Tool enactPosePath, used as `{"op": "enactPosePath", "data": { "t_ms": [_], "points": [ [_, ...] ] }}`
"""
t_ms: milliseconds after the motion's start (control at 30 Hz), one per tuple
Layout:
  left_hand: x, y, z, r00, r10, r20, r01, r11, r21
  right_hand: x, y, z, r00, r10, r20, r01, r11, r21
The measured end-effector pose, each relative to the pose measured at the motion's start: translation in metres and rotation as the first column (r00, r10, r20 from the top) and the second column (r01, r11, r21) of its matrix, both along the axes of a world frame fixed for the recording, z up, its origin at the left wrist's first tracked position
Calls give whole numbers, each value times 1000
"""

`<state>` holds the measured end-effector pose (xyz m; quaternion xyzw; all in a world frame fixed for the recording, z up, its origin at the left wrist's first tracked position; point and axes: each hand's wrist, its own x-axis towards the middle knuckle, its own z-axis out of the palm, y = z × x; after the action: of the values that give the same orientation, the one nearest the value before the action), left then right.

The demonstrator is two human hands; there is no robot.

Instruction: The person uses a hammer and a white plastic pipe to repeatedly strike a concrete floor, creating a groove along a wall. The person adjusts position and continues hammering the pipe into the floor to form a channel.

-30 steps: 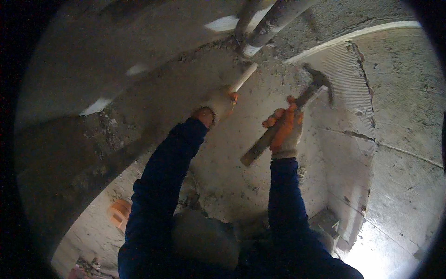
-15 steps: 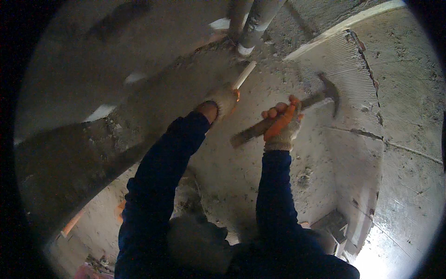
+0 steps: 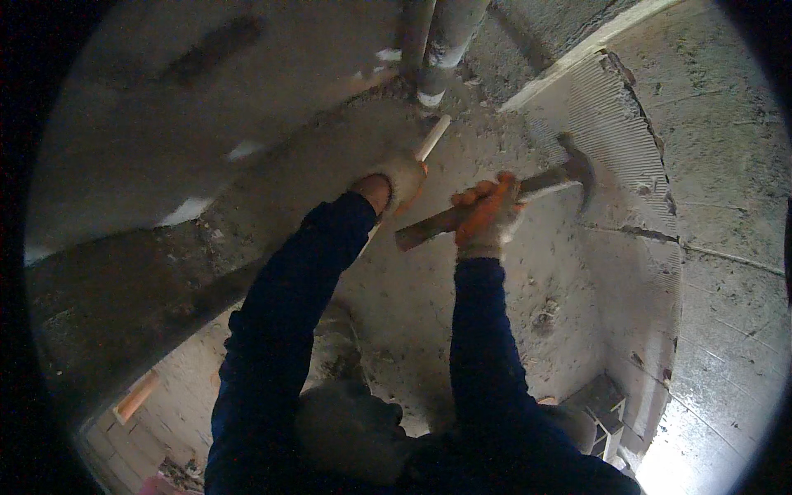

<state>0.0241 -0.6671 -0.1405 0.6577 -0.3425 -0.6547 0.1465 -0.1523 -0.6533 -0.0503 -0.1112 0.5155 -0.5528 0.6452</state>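
Note:
My left hand [image 3: 403,183], in a pale glove with orange on the palm side, is closed around a thin, light-coloured stick [image 3: 435,137]. One end of the stick points up toward the base of the pipes, and a short length shows below the wrist. To its right, my right hand [image 3: 487,216], gloved alike, grips a claw hammer [image 3: 540,183] by its handle. The curved metal head is at the upper right, beside a ridged surface, while the handle's butt points left toward my left forearm. The hammer and stick are apart.
Grey pipes [image 3: 445,54] stand at the top centre. A comb-ridged mortar patch [image 3: 610,124] with a broken edge lies right of the hammer, alongside a grey wall [image 3: 730,206]. A small dark stand [image 3: 606,404] and bright light are at lower right; an orange block [image 3: 136,396] is at lower left.
The hammer and my right hand have shifted slightly left and up. My left hand stays nearly in place on the stick. The whole view has moved a little.

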Motion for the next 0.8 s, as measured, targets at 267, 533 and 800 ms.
{"op": "enactPosePath", "data": {
  "t_ms": [267, 533, 800],
  "points": [
    [-5, 11, 41, 994, 0, 107, 1, 1000, -11, -24, 6, -8, 904, 426, 21, -421, 883, 210],
    [-4, 95, 49, 935, 154, 320, 14, 884, -467, -45, 21, -16, 869, 491, -59, -455, 841, 291],
    [-34, 40, 45, 998, 39, -40, -53, 882, -468, -56, 18, -18, 794, 575, -197, -489, 797, 355]
  ]
}}
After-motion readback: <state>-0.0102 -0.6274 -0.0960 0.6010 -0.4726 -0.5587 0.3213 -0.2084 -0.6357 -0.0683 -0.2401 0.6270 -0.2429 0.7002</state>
